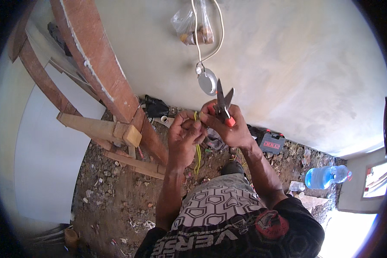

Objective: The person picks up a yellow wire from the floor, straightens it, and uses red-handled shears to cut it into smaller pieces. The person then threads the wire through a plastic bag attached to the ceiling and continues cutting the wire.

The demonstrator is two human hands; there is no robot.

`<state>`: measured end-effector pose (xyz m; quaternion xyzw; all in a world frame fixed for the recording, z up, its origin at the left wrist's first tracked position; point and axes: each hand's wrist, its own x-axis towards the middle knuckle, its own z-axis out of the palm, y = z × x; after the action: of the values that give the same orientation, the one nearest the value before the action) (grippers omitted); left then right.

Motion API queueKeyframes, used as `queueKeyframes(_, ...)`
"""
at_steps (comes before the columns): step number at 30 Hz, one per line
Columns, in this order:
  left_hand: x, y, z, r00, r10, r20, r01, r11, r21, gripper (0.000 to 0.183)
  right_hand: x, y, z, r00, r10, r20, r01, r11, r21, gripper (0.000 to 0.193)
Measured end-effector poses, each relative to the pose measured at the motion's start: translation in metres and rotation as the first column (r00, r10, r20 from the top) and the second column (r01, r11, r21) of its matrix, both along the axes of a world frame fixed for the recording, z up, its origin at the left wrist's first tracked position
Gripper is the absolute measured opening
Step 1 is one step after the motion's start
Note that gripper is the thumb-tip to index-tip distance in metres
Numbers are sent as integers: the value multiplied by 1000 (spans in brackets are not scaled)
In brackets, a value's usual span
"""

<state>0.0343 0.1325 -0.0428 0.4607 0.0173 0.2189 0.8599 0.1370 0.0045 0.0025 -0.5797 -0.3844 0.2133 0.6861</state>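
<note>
A thin yellow-green wire [198, 160] is pinched in the fingers of my left hand [181, 139], and its loose lengths dangle below. My right hand [233, 131] is wrapped round the red handles of a pair of scissors [221, 99]. The blades point up toward the wall, slightly apart and clear of the wire. Fingertips of both hands meet near the wire's upper end, where the fingers hide the detail. Just beyond the blades, a round grey disc-shaped fitting [207, 82] hangs from a white cable [222, 32] on the wall.
A wooden ladder-like frame [92, 56] stands at left, beside a white panel [47, 150]. On the wall hangs a clear plastic bag [195, 34]. Rubble covers the ground [109, 180], with a black bag [155, 106], a dark toolbox [271, 139] and a blue water bottle [319, 177].
</note>
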Motion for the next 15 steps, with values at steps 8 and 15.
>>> queueKeyframes(8, 1, 15, 1, 979, 61, 194, -12, 970, -244, 21, -22, -13, -68, 937, 107, -333, -123, 992, -25, 22)
queueKeyframes(15, 13, 22, -4, 947, -78, 311, 197, 908, -370, 26, -47, -30, -68, 785, 191, -589, -218, 976, 25, 32)
